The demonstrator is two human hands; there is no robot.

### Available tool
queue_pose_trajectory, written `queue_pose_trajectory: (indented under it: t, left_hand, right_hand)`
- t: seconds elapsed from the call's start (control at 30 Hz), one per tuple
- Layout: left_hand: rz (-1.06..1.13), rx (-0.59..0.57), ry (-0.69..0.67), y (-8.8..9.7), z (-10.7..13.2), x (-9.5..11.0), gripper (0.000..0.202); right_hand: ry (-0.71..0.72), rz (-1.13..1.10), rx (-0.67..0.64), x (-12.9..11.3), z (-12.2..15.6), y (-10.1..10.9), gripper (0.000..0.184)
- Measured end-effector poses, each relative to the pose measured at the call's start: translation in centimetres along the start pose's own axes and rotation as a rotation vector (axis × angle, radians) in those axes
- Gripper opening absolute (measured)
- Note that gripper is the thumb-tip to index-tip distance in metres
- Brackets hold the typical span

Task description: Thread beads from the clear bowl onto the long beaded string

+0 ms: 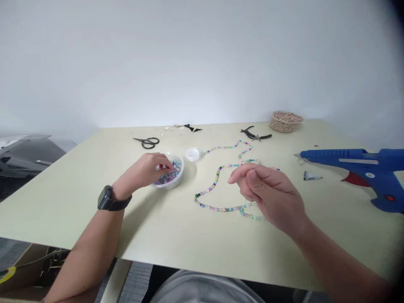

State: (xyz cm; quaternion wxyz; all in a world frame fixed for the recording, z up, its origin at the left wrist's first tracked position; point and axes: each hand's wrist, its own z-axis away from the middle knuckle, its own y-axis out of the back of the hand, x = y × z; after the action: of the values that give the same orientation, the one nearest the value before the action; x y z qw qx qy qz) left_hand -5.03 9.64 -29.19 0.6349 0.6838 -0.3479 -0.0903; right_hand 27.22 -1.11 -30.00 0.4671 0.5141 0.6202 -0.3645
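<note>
The left hand reaches into the small white round bowl of mixed coloured beads, fingertips bent together on the beads; whether they grip one, I cannot tell. The right hand hovers over the long winding strand of pastel beads on the pale green table, thumb and forefinger pinched together.

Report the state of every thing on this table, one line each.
left hand, fingertips in bead bowl
right hand, fingers pinched above bead strand
bead bowl, open, beads inside
bead strand, lying looped on table
scissors, shut, lying flat
glue gun, on its side
cup of tan beads, upright, full
</note>
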Motion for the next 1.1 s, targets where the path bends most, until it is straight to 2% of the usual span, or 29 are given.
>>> queue_pose_trajectory:
  t: [0.13,0.3,0.6,1.1]
  left_hand:
    - [-0.003,-0.100,0.072,-0.2,-0.1,0.2,0.023]
    - [0.020,-0.148,0.076,-0.4,-0.4,0.2,0.026]
    - [-0.005,-0.145,0.141,-0.6,-0.4,0.2,0.026]
    - [-0.060,-0.201,0.153,-0.6,-0.8,0.3,0.025]
  right_hand:
    - [-0.077,-0.047,-0.001,0.0,0.0,-0.1,0.040]
    - [-0.142,-0.054,-0.084,-0.1,0.0,-0.3,0.046]
    - [-0.125,0.061,-0.191,0.0,0.1,-0.9,0.046]
    - [-0.171,0.089,-0.220,-0.2,0.0,-1.6,0.046]
